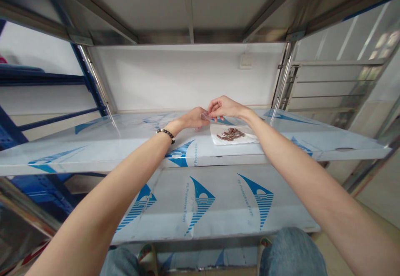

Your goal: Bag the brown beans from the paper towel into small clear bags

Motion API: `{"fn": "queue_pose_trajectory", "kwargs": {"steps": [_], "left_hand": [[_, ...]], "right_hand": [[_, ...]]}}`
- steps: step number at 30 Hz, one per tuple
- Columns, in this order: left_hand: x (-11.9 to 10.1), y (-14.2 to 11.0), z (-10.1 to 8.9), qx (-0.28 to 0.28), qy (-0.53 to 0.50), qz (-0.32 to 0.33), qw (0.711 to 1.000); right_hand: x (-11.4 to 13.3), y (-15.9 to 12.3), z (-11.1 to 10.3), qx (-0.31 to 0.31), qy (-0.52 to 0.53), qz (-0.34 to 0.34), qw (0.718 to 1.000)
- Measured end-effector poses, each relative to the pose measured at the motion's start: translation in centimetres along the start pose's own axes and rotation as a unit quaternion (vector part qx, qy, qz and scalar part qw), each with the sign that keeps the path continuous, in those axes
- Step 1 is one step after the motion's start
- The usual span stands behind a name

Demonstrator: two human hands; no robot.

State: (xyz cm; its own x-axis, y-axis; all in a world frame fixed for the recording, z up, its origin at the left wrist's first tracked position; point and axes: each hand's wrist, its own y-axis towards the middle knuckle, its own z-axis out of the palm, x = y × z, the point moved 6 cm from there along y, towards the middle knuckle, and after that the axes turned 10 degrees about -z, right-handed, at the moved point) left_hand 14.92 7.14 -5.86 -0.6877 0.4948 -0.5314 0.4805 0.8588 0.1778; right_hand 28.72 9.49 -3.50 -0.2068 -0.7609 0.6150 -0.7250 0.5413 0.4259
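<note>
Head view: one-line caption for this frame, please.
Left hand and right hand hold a small clear plastic piece beside brown capsules on a white paper towel on a film-covered steel shelf.

Capsules point(230, 134) on a paper towel point(250, 139) atop a steel shelf point(93, 159)

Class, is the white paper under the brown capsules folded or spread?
Spread: the white paper lies flat on the shelf, brown capsules loose on top.
</note>
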Motion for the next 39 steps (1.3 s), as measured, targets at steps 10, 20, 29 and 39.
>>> {"fn": "queue_pose_trajectory", "kwargs": {"steps": [10, 20, 29, 39], "left_hand": [[-0.4, -0.4, -0.8, -0.037, -0.042, 0.021, 0.998], [0.6, 0.2, -1.7, -0.067, -0.016, 0.052, 0.996], [1.2, 0.8, -1.8, -0.077, -0.093, 0.057, 0.991], [1.0, 0.4, -2.2, -0.104, -0.029, 0.076, 0.991]], "right_hand": [[1.1, -0.6, -1.4, -0.054, -0.014, -0.004, 0.998], [-1.9, -3.1, 2.1, 0.291, -0.03, 0.225, 0.93], [-1.6, -2.8, 3.0, 0.313, -0.05, 0.228, 0.92], [-1.5, -3.0, 2.1, 0.301, -0.113, 0.261, 0.91]]}}
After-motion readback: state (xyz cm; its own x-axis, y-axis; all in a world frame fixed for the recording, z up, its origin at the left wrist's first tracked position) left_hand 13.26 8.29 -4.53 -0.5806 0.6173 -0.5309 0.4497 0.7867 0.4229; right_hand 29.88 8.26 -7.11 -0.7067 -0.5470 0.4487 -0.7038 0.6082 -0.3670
